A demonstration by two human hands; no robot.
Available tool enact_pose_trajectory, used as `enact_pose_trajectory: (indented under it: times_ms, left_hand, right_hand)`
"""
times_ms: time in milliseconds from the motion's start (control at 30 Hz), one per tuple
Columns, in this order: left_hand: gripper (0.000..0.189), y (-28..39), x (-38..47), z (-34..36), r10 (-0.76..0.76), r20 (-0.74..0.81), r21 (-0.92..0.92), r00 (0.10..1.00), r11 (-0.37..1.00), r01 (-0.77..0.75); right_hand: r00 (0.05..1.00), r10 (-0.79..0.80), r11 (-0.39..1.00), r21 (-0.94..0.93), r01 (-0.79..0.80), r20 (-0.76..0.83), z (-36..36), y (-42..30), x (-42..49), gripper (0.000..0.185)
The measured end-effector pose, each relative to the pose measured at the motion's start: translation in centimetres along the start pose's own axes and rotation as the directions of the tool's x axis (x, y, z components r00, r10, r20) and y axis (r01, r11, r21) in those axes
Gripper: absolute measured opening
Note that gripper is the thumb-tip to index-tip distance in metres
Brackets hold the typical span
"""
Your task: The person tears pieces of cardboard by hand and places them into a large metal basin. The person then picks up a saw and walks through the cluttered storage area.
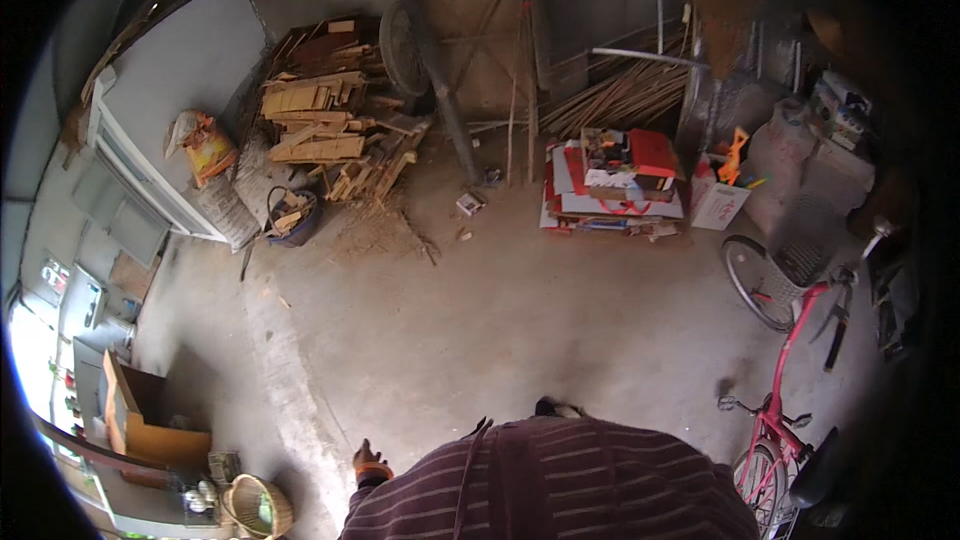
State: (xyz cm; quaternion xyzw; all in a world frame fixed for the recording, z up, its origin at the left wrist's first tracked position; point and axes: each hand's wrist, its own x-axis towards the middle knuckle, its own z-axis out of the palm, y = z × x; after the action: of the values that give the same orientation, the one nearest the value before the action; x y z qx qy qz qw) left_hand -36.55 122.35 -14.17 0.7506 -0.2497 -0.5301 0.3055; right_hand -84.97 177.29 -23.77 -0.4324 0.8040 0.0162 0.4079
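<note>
My left hand (367, 454) hangs beside my striped sweater (585, 476), an orange band around its wrist. Its fingers are apart, and I see nothing in them. Bare concrete floor (420, 337) lies below it. My right hand is out of view. Ahead on the left, a pile of split wood and boards (322, 116) leans near the wall. A dark basket with a hoop handle (292, 217) holds wood pieces. Straight ahead stands a stack of flattened cardboard boxes (615, 184), some of them red and white.
A pink bicycle (787, 360) with a front basket stands on the right. An upturned wooden cart (480, 45) leans at the back beside a bundle of thin sticks (622, 94). At the lower left are an open wooden box (161, 435) and a wicker basket (259, 506).
</note>
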Motion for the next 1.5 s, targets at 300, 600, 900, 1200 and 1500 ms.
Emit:
enact_pose_trajectory:
  times_ms: [300,600,900,1200,1500]
  left_hand:
    - [0.055,7.1,6.3,4.7,-0.108,-0.125,-0.123,0.986,0.988,0.093]
    - [0.041,23.3,18.5,23.8,-0.059,0.191,-0.305,0.980,0.945,0.116]
    - [0.026,49.4,22.0,47.2,0.232,0.314,-0.139,0.921,0.971,-0.197]
    - [0.045,63.2,23.4,63.8,0.270,0.287,-0.528,0.919,0.845,-0.084]
    - [0.054,71.2,24.3,75.1,0.418,0.471,-0.224,0.777,0.909,-0.353]
  right_hand:
    - [0.908,0.289,0.720,0.694,0.004,-0.305,-31.1,-8.4,25.4,0.033]
    - [0.797,-0.552,0.824,-0.310,0.475,-0.247,-40.9,-15.1,35.3,0.010]
    - [0.935,0.333,0.544,0.786,-0.293,0.118,-48.2,-21.2,47.7,0.018]
    - [0.978,0.189,0.702,0.685,-0.197,0.087,-62.4,-18.5,66.1,0.031]
    - [0.969,0.176,0.535,0.843,0.054,-0.173,-87.3,-18.2,84.1,0.045]
